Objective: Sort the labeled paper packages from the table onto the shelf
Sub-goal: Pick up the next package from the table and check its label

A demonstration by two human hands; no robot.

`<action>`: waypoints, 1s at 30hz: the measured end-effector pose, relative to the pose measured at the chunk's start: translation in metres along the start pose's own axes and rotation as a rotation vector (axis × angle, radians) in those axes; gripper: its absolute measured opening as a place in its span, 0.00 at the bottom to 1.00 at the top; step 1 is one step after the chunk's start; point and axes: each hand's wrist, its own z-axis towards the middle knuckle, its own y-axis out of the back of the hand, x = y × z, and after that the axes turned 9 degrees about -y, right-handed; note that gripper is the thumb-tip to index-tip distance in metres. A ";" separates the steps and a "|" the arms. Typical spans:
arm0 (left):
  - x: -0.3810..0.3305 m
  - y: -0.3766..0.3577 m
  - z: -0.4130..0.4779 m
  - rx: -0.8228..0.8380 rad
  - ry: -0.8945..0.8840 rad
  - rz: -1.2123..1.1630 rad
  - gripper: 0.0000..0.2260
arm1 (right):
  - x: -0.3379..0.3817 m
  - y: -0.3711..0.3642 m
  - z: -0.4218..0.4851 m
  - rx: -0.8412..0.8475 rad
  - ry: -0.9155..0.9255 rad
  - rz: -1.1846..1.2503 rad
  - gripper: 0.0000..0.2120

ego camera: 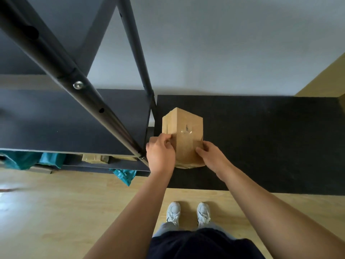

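A brown paper package [183, 131] sealed with clear tape stands on end at the left part of the black table [261, 137]. My left hand [160, 153] grips its near left edge with curled fingers. My right hand [210, 157] holds its near right corner. The package's lower end is partly hidden behind my hands. No label shows on the faces turned to me. The black metal shelf [74, 120] stands directly left of the table, its middle board level with the package.
A diagonal shelf post [61, 66] crosses the upper left close to the camera. On a lower shelf board lie teal bags [50, 159] and a taped brown package [95, 158]. A wooden floor [65, 212] lies below, with my feet near the table's front edge.
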 end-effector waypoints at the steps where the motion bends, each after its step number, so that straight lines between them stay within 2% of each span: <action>1: -0.002 -0.001 -0.002 0.000 -0.003 -0.001 0.14 | -0.002 0.000 0.002 0.006 -0.004 -0.015 0.24; 3: -0.005 -0.003 -0.005 0.003 0.019 -0.050 0.13 | -0.004 0.001 0.004 -0.009 0.004 -0.055 0.24; 5: -0.006 -0.005 -0.006 0.011 0.051 -0.084 0.15 | -0.007 0.003 0.006 -0.102 0.055 -0.110 0.24; 9: -0.007 -0.011 -0.003 0.129 0.169 -0.177 0.28 | -0.012 0.011 0.004 -0.373 0.284 -0.299 0.25; 16: -0.025 -0.026 -0.009 0.146 0.117 -0.128 0.23 | -0.026 0.020 -0.012 -0.540 0.513 -0.356 0.18; 24: -0.032 -0.030 -0.017 0.106 0.111 -0.219 0.20 | -0.038 0.020 -0.021 -0.552 0.536 -0.375 0.19; 30: -0.038 -0.019 -0.016 0.007 -0.011 -0.177 0.15 | -0.028 0.025 -0.019 -0.416 0.439 -0.202 0.18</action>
